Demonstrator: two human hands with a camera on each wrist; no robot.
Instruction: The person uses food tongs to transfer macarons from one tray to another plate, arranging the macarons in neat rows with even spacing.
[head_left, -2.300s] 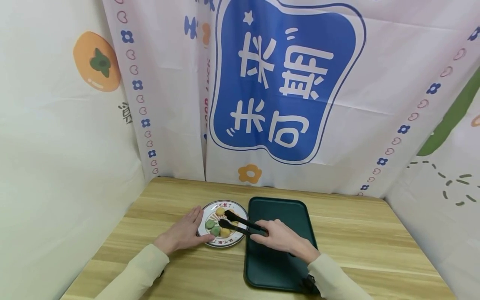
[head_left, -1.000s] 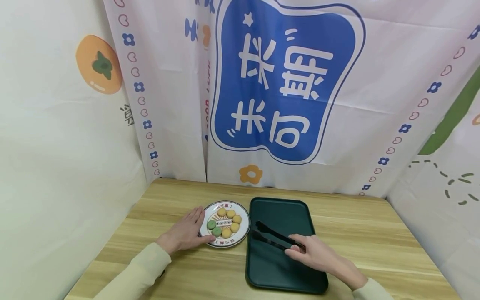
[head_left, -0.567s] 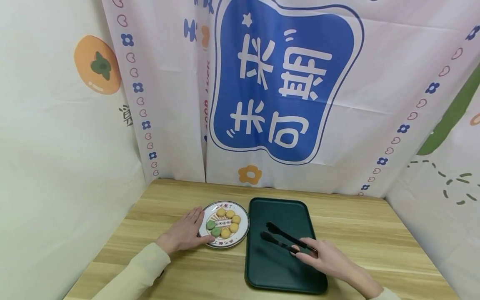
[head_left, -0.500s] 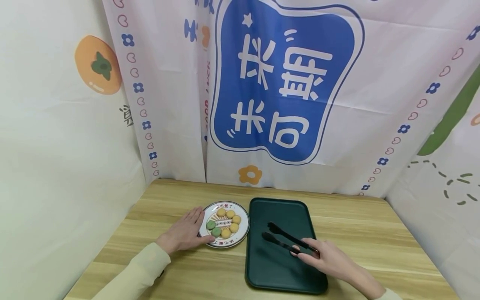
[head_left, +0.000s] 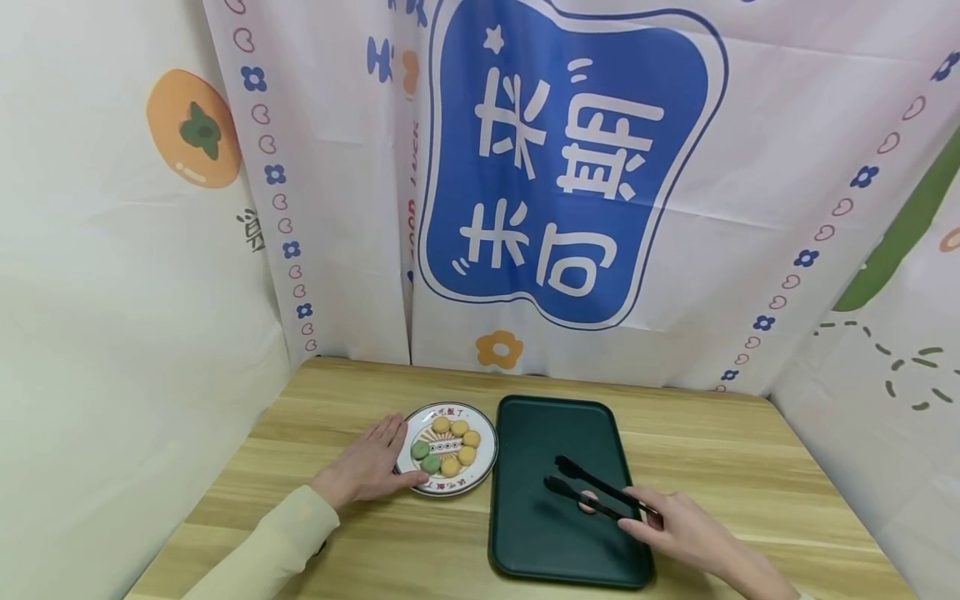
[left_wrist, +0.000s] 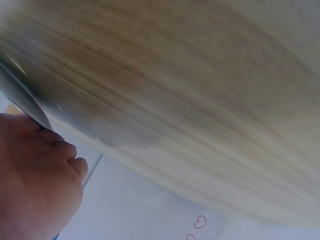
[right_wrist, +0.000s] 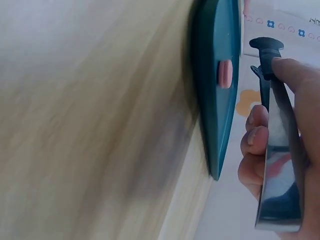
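My left hand lies at the left rim of a round white plate, fingers fairly straight, with the thumb over the near edge. On that plate several yellow macarons and two green macarons form an open ring. My right hand grips black-tipped metal tongs above the right side of a dark green tray. The tongs' tips are apart with nothing between them. A pink macaron sits on the tray; from the head view it is partly covered by a tong arm.
Plate and tray stand side by side on a wooden table. Printed white cloths hang behind the table and on both sides of it.
My right hand has carried the tongs from over the plate to the right, above the tray. The pink macaron has come into clearer view there. My left hand stays at the plate.
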